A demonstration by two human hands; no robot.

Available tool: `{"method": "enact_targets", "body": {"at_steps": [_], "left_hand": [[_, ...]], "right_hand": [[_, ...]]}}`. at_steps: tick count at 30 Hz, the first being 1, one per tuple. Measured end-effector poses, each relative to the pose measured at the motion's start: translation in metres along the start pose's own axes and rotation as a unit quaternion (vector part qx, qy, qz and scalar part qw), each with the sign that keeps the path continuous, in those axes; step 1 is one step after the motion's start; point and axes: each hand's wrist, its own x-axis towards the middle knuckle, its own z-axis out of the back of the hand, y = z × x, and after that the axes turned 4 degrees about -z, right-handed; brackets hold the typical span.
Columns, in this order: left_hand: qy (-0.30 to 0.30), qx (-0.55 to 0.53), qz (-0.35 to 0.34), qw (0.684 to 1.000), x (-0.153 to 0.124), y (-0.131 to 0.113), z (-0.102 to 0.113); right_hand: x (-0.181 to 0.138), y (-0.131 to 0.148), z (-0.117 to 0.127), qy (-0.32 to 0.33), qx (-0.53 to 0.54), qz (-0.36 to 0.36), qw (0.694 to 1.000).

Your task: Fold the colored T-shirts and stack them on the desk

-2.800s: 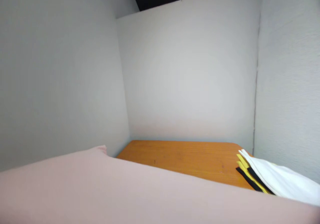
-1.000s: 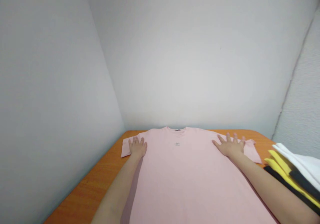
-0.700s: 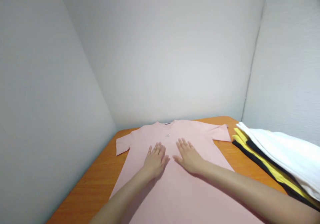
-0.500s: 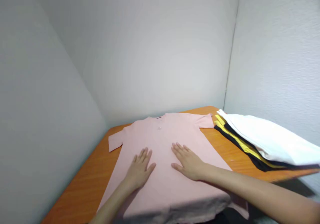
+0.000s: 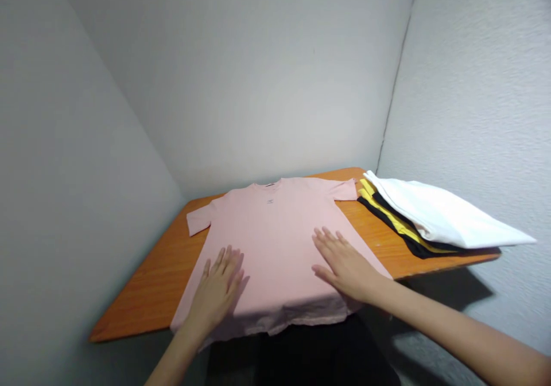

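Note:
A pink T-shirt (image 5: 275,231) lies spread out, front up, on an orange wooden table (image 5: 155,277), collar toward the far wall and hem hanging over the near edge. My left hand (image 5: 217,288) rests flat on the shirt's lower left part, fingers stretched out. My right hand (image 5: 344,262) lies flat on the lower right part near the side seam, fingers also extended. Neither hand holds anything.
A stack of folded garments (image 5: 430,217), white on top with yellow and black beneath, sits on the table's right end against the right wall. Grey walls close in the table on the left, back and right.
The pink shirt went from held up close to spread flat on the table. My hands slid from the shoulders to the chest, then down and apart toward the hem.

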Motion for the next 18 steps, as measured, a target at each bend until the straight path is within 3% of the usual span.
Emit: {"method": "enact_targets", "body": {"at_steps": [4,11,13,15,18], "left_hand": [[0.020,-0.030,0.016,0.999,-0.018,-0.009,-0.010],[0.014,-0.050,0.031,0.998,-0.016,0.000,-0.011],[-0.037,-0.060,0.041,0.997,-0.022,-0.004,-0.015],[-0.134,-0.087,0.031,0.987,-0.033,-0.019,-0.021],[-0.246,-0.198,-0.050,0.947,-0.052,-0.072,-0.032]], "right_hand": [[-0.025,0.015,-0.004,0.016,0.006,0.004,1.000],[-0.065,-0.027,0.016,-0.042,0.014,-0.072,0.996],[-0.082,-0.031,0.025,-0.095,0.032,-0.103,0.990],[-0.105,-0.033,0.029,-0.126,0.034,-0.128,0.983],[-0.136,-0.039,0.017,-0.101,0.026,-0.187,0.977]]}}
